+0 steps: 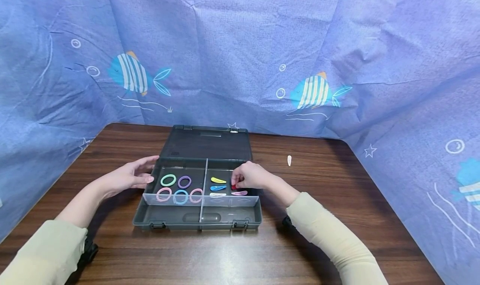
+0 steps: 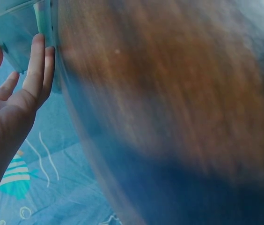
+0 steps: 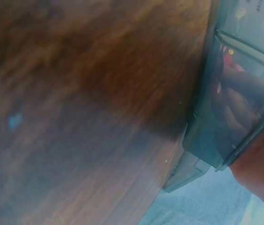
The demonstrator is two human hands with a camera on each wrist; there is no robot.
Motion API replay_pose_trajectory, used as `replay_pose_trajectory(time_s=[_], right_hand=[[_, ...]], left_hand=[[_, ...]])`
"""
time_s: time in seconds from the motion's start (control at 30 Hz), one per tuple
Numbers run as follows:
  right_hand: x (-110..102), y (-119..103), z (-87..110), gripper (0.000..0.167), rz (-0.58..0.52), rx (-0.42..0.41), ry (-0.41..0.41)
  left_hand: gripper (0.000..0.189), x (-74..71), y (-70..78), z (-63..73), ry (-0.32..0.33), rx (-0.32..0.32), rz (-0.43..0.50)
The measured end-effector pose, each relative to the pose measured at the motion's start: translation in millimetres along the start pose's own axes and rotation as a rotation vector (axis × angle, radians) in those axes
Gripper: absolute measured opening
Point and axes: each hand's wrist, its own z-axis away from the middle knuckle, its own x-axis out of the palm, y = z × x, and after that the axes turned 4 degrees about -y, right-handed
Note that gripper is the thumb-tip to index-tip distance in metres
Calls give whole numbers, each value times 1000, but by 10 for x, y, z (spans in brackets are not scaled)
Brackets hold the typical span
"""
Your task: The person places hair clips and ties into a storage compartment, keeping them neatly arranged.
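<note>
A grey see-through plastic organizer box (image 1: pixel 170 225) lies open on the table, split by clear dividers. In its right rear compartment my right hand (image 1: pixel 250 175) pinches a red hair clip (image 1: pixel 234 187) close to the floor; in the right wrist view it shows through the box wall. Beside it lie a yellow clip (image 1: pixel 218 180), a blue clip (image 1: pixel 218 188), a white clip (image 1: pixel 217 195) and a pink clip (image 1: pixel 239 193). Several coloured hair ties, among them a green one (image 1: pixel 163 183), fill the left rear compartment. My left hand (image 1: pixel 133 175), fingers extended, touches the box's left side.
Another white hair clip (image 1: pixel 289 160) lies on the brown wooden table (image 1: pixel 330 185), right of the box. The raised lid (image 1: pixel 208 144) leans back behind the compartments. A blue fish-print cloth (image 1: pixel 240 60) hangs around the table's far side.
</note>
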Motion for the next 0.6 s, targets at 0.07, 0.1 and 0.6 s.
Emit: replay_pose_trajectory(time_s=[0.07, 0.1, 0.6], right_hand=[[6, -5, -2, 10, 18, 12, 5], [8, -9, -2, 10, 26, 17, 8], [-38, 21, -2, 9, -55, -67, 24]], left_hand=[[75, 2, 1, 0, 2, -1, 4], [75, 1, -1, -1, 2, 0, 5], [77, -3, 0, 14, -2, 3, 28]])
